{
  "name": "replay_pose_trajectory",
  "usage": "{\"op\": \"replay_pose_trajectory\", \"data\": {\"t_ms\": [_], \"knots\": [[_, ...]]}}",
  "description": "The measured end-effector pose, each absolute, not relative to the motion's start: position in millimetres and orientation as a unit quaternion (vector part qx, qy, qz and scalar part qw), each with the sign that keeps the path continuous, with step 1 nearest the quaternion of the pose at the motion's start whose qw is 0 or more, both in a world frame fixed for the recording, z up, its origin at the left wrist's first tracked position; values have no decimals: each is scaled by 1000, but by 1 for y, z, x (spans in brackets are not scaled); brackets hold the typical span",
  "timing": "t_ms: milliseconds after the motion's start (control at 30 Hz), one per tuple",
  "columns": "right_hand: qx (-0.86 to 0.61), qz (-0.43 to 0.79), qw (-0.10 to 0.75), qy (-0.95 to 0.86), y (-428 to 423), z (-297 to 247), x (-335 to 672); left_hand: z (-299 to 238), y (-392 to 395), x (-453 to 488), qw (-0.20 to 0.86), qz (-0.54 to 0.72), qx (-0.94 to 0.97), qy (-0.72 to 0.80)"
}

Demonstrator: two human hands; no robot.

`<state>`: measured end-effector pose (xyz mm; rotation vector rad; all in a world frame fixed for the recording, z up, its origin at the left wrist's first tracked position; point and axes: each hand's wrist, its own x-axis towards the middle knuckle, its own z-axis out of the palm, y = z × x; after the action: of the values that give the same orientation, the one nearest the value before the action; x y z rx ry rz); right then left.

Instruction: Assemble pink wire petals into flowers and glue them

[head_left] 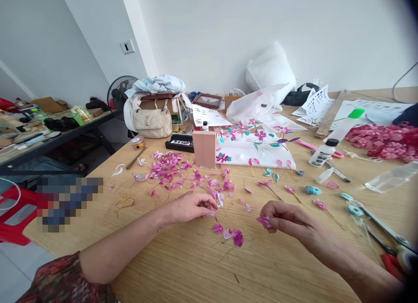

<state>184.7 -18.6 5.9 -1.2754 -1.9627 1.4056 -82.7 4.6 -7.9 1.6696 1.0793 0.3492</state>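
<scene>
My right hand (290, 218) pinches a pink petal (263, 222) between thumb and fingertips above the table. Farther left, my left hand (191, 207) has its thumb and fingers closed around a pale pink petal (213, 212), partly hidden by the fingertips. On the wood between and just in front of the hands lie a few loose petals, among them a dark magenta petal (238, 237) with thin wire stems. Beyond my left hand spreads a heap of pink petals (168, 168).
A wooden block (204, 149) stands mid-table before a white sheet (274, 153) bearing wired flowers. To the right are a white glue bottle (321, 154), a blue thread spool (312, 190), scissors (385, 227) and a pile of pink trim (382, 139). A beige handbag (152, 122) sits at the back.
</scene>
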Motion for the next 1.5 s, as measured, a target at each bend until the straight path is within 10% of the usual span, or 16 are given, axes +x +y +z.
{"op": "replay_pose_trajectory", "data": {"t_ms": [567,1133,1500], "knots": [[-400,612,262,-630,-17,-9,181,8,-13,-82,221,78,888,397],[-432,552,280,-656,-25,19,167,11,-2,-20,612,225,654,384],[-477,341,291,-756,-22,25,153,19,4,-17,568,239,688,383]]}}
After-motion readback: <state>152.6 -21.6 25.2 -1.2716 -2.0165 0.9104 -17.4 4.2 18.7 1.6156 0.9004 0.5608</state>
